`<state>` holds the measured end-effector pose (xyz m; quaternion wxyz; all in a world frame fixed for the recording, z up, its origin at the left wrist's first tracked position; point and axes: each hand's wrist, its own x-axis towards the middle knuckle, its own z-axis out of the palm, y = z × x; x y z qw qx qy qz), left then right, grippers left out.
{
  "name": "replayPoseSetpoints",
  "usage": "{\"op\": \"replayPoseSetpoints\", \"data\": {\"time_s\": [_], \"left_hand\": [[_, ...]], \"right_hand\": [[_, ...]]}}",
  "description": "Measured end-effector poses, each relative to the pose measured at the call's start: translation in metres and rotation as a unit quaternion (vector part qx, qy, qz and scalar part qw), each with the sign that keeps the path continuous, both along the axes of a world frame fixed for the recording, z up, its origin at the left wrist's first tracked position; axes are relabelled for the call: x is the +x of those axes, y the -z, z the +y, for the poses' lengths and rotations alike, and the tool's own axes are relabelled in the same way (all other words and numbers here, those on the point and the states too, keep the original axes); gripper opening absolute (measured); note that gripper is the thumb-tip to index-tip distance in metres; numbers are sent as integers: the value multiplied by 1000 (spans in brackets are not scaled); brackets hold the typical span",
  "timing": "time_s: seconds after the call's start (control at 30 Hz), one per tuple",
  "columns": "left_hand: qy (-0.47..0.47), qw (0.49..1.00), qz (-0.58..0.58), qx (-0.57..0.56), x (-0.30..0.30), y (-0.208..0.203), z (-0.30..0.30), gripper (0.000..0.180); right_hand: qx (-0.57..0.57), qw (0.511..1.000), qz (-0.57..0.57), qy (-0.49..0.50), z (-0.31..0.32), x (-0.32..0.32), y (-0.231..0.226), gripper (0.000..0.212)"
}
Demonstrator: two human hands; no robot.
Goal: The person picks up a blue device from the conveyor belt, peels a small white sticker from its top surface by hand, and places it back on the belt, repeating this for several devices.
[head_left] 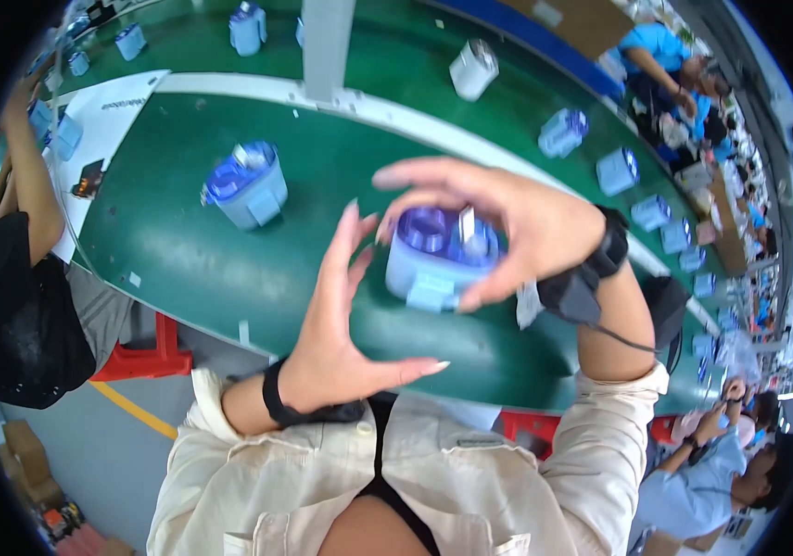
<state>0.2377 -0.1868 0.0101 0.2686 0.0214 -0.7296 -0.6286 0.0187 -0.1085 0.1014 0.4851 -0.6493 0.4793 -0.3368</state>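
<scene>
My right hand (pixel 533 222) grips a light-blue oval plastic unit (pixel 438 278) with a see-through purple top. Its fingers reach over the far side and its thumb presses near the front right edge. On top of this unit are two round openings or caps and a pale piece; motion blur hides the detail. To its left, my left hand (pixel 336 324) is open, thumb and fingers spread wide, facing the unit and apart from it. A second, similar blue unit (pixel 262 197) with a purple top stands on the green table (pixel 164 250), farther left.
Beyond a pale rail (pixel 396 111), a green conveyor belt carries several similar units and a white one (pixel 474 70). A grey post (pixel 326 46) rises from the rail. A white sheet (pixel 104 120) lies at left by another person's arm (pixel 35 176). Other people work at right.
</scene>
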Motion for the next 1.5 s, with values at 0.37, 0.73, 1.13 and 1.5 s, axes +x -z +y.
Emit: {"op": "replayPoseSetpoints", "data": {"time_s": [0.37,0.73,1.13,1.5], "left_hand": [[212,960,-129,131,3,-7,41,96],[0,957,-5,-291,3,-14,68,73],[-96,934,42,-343,-3,-2,79,68],[-132,916,67,-373,-3,9,72,70]], "right_hand": [[-210,935,219,182,129,62,-14,48],[-188,890,211,358,152,86,4,11],[-311,738,174,574,141,127,56,7],[-374,669,352,538,140,134,67,24]]}}
